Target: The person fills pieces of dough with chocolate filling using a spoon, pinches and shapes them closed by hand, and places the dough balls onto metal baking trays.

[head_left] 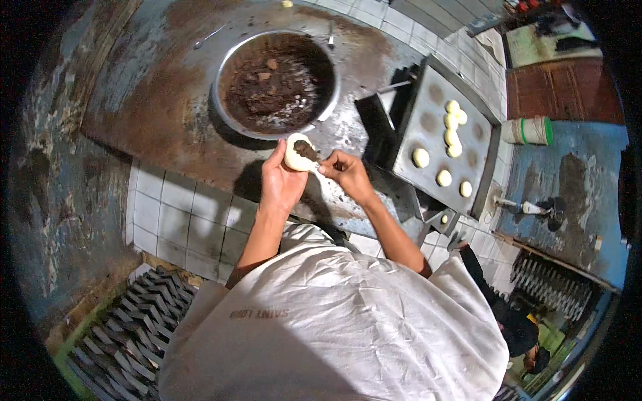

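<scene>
A pale round of dough (291,159) rests in my left hand (281,184), whose fingers curl around it from below and the left. Dark crumbly filling (305,150) sits in the middle of the dough. My right hand (349,175) is closed in a pinch at the right edge of the filling. What its fingertips grip is too small to make out. Just beyond my hands stands a large metal bowl (263,136), with dark filling (267,97) and a few brown lumps inside.
The worn table (160,113) carries the bowl. To the right, a metal tray (438,142) holds several dough balls (453,138). A green-and-white container (535,131) is by the right wall. Slatted stacks (134,327) stand lower left. Another person (521,334) is at lower right.
</scene>
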The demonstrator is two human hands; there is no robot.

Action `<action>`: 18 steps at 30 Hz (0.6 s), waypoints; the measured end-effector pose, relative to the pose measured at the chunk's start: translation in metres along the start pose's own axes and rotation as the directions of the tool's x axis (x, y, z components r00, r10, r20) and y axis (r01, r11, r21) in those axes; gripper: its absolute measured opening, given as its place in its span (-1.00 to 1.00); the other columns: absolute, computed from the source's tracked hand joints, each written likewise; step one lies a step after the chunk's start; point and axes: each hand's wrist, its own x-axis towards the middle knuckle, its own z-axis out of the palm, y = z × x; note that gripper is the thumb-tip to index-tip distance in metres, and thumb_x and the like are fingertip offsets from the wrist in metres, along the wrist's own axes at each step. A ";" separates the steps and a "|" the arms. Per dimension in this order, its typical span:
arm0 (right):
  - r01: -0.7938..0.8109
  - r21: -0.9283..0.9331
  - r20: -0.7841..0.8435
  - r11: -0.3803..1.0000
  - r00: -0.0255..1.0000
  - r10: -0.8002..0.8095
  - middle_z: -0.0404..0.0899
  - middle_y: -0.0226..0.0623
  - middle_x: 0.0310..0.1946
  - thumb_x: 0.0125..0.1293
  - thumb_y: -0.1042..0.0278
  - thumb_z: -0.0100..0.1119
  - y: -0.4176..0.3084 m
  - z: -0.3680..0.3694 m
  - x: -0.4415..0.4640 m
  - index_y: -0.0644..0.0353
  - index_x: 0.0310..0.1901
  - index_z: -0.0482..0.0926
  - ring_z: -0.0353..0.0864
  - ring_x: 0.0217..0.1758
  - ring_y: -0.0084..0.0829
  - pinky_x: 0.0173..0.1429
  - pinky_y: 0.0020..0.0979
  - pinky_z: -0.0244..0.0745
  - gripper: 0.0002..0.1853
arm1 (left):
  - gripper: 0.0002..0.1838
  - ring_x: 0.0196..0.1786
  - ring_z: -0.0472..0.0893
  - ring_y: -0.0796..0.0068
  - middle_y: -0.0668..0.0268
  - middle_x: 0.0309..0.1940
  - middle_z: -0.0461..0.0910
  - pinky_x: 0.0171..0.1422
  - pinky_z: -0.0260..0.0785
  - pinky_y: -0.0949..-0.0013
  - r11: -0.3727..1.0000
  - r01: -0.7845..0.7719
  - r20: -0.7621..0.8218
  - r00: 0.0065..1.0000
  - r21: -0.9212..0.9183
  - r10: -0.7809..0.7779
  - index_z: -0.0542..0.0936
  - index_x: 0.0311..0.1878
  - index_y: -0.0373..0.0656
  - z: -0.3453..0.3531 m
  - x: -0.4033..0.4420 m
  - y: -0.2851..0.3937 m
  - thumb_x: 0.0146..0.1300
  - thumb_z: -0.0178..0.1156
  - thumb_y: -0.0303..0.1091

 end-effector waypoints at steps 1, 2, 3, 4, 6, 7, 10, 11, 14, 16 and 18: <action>0.042 -0.044 -0.050 0.998 0.998 -0.044 0.66 -0.43 -0.34 0.30 0.45 0.44 0.020 -0.011 -0.021 0.26 -0.28 0.66 0.55 -0.20 -0.60 -0.05 -0.45 0.46 -0.88 | -0.66 0.21 0.60 0.27 0.19 0.10 0.64 0.40 0.43 0.12 1.000 0.012 0.014 1.000 0.020 -0.012 0.54 0.16 -0.25 0.004 -0.008 -0.015 0.59 0.05 -0.17; 0.078 -0.087 -0.104 0.993 0.991 -0.087 0.67 -0.41 -0.33 0.30 0.43 0.44 0.042 -0.023 -0.044 0.26 -0.25 0.68 0.57 -0.18 -0.56 -0.02 -0.43 0.48 -0.88 | -0.67 0.20 0.60 0.28 0.19 0.09 0.63 0.40 0.42 0.12 1.000 0.029 0.002 1.000 0.009 -0.029 0.54 0.16 -0.24 0.007 -0.017 -0.031 0.59 0.06 -0.17; 0.037 -0.129 -0.148 0.991 0.987 -0.056 0.68 -0.39 -0.32 0.29 0.39 0.44 0.067 -0.037 -0.068 0.27 -0.24 0.69 0.58 -0.15 -0.54 0.01 -0.42 0.48 -0.86 | -0.67 0.19 0.59 0.29 0.20 0.08 0.62 0.40 0.41 0.11 0.999 0.050 -0.014 0.999 0.002 -0.049 0.54 0.16 -0.23 0.011 -0.027 -0.044 0.59 0.06 -0.17; -0.006 -0.169 -0.191 0.986 0.981 -0.027 0.68 -0.38 -0.31 0.29 0.36 0.44 0.094 -0.053 -0.092 0.27 -0.22 0.70 0.60 -0.13 -0.51 0.04 -0.41 0.49 -0.83 | -0.64 0.24 0.57 0.26 0.18 0.11 0.61 0.42 0.40 0.08 0.999 0.016 -0.048 0.999 0.049 -0.014 0.53 0.17 -0.24 0.017 -0.035 -0.057 0.60 0.04 -0.14; -0.060 0.052 -0.296 0.997 0.952 0.073 0.67 -0.40 -0.31 0.31 0.34 0.41 0.146 -0.079 -0.135 0.24 -0.23 0.70 0.58 -0.13 -0.55 0.04 -0.41 0.48 -0.85 | -0.51 0.28 0.55 0.20 0.15 0.16 0.59 0.45 0.37 0.03 0.982 -0.001 0.074 0.997 0.190 -0.013 0.49 0.22 -0.27 0.018 -0.042 -0.079 0.57 0.06 0.01; -0.084 0.047 -0.304 0.995 0.948 0.095 0.70 -0.32 -0.28 0.33 0.32 0.38 0.180 -0.098 -0.145 0.22 -0.20 0.71 0.62 -0.13 -0.46 0.06 -0.36 0.51 -0.85 | -0.51 0.28 0.55 0.20 0.15 0.16 0.59 0.45 0.37 0.03 0.978 0.004 0.079 0.997 0.207 -0.020 0.49 0.22 -0.27 0.020 -0.048 -0.090 0.57 0.06 0.01; -0.151 -0.304 -0.337 0.940 0.940 0.042 0.73 -0.19 -0.22 0.41 0.24 0.28 0.196 -0.123 -0.158 0.24 -0.12 0.69 0.68 -0.16 -0.24 0.04 -0.24 0.55 -0.78 | -0.31 0.35 0.50 0.15 0.09 0.24 0.55 0.54 0.26 0.05 0.971 0.150 0.124 0.977 0.188 -0.175 0.45 0.29 -0.33 0.028 -0.064 -0.120 0.50 0.08 0.19; -0.205 -0.623 -0.333 0.755 0.943 -0.019 0.73 -0.14 -0.18 0.47 0.17 0.22 0.187 -0.129 -0.161 0.27 -0.07 0.67 0.70 -0.19 -0.09 0.01 -0.18 0.57 -0.71 | -0.25 0.37 0.48 0.14 0.08 0.26 0.53 0.54 0.25 0.05 0.962 0.175 0.118 0.972 0.207 -0.203 0.43 0.31 -0.34 0.025 -0.068 -0.131 0.49 0.06 0.25; 0.090 -0.548 -0.359 0.832 0.873 -0.331 0.65 0.09 0.13 0.45 0.02 0.20 0.117 -0.119 -0.152 0.29 0.11 0.65 0.58 0.26 0.07 0.32 -0.12 0.46 -0.53 | -0.18 0.38 0.47 0.15 0.07 0.27 0.52 0.54 0.25 0.08 0.933 0.197 0.123 0.962 0.303 -0.243 0.39 0.34 -0.35 0.028 -0.081 -0.155 0.48 0.01 0.32; 0.179 0.165 -0.227 0.970 0.964 -0.139 0.63 -0.18 0.20 0.57 -0.12 0.06 0.066 -0.107 -0.149 0.31 0.26 0.55 0.54 0.29 -0.30 0.42 -0.30 0.34 -0.41 | -0.18 0.39 0.47 0.17 0.10 0.27 0.52 0.53 0.25 0.10 0.900 0.191 0.169 0.946 0.392 -0.275 0.40 0.35 -0.34 0.022 -0.090 -0.168 0.48 0.00 0.33; -0.101 0.580 0.125 0.808 0.992 0.033 0.56 -0.41 0.24 0.57 -0.26 -0.04 0.023 -0.108 -0.157 0.09 0.37 0.49 0.49 0.29 -0.45 0.36 -0.26 0.41 -0.37 | -0.27 0.37 0.48 0.21 0.12 0.26 0.52 0.51 0.28 0.15 0.888 0.201 0.193 0.934 0.413 -0.301 0.40 0.35 -0.32 0.023 -0.096 -0.178 0.51 0.04 0.23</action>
